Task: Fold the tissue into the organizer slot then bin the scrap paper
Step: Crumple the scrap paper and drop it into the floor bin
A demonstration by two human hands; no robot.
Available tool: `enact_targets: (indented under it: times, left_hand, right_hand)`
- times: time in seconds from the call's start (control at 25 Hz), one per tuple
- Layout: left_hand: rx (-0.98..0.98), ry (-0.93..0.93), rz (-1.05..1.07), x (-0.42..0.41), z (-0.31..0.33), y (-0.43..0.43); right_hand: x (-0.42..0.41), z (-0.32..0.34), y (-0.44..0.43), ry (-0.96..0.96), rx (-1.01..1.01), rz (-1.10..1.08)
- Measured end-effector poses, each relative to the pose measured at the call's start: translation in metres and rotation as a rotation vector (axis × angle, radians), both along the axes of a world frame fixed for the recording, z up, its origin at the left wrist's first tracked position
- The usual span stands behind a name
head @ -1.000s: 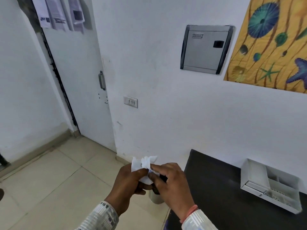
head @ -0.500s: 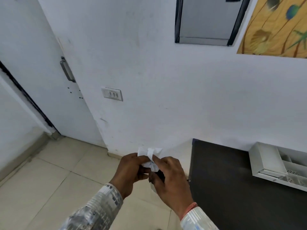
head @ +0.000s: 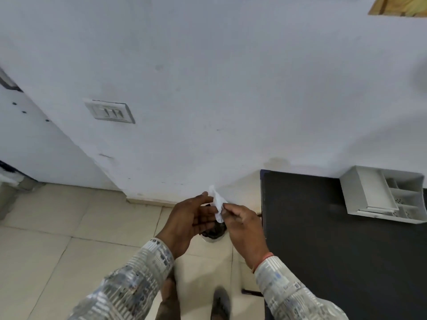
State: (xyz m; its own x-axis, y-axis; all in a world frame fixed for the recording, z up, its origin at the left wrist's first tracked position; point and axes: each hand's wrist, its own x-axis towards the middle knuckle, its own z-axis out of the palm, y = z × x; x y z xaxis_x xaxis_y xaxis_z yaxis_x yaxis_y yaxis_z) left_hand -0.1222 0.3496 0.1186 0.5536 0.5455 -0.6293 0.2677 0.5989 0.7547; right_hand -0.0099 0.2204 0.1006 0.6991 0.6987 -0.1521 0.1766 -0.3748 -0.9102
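Note:
A small white scrap of paper (head: 217, 203) is pinched between the fingertips of my right hand (head: 245, 229), held upright above a small white bin with a dark inside (head: 213, 235) on the floor. My left hand (head: 191, 221) is beside the scrap with its fingers spread, the thumb near the paper's top edge; I cannot tell if it touches. The white plastic organizer (head: 383, 197) with several slots lies on the black table (head: 335, 239) to the right, against the wall. No tissue can be made out in its slots.
A white wall with a switch plate (head: 109, 110) is straight ahead. A white door (head: 27, 135) is at the left. The floor is beige tile (head: 57, 239). My feet (head: 219, 303) show at the bottom, close to the black table's left edge.
The view has tilted down and moved closer to the wall. My left hand has opened and let go of the paper, which my right hand now pinches alone over the bin.

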Motion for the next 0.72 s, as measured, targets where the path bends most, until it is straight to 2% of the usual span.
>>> enact_targets:
  times: [0.2, 0.44, 0.56, 0.72]
  left_hand:
    - [-0.092, 0.009, -0.105, 0.022, -0.036, 0.062]
    - [-0.115, 0.101, -0.217, 0.057, -0.111, 0.128]
    - [-0.089, 0.197, -0.242, 0.071, -0.17, 0.15]
    - [0.012, 0.356, -0.218, 0.077, -0.296, 0.162]
  right_hand:
    - [0.011, -0.024, 0.05, 0.008, -0.147, -0.1]
    - [0.035, -0.115, 0.113, 0.143, -0.235, -0.285]
    - [0.047, -0.175, 0.132, 0.249, -0.271, -0.367]
    - [0.067, -0.292, 0.139, 0.398, -0.396, -0.47]
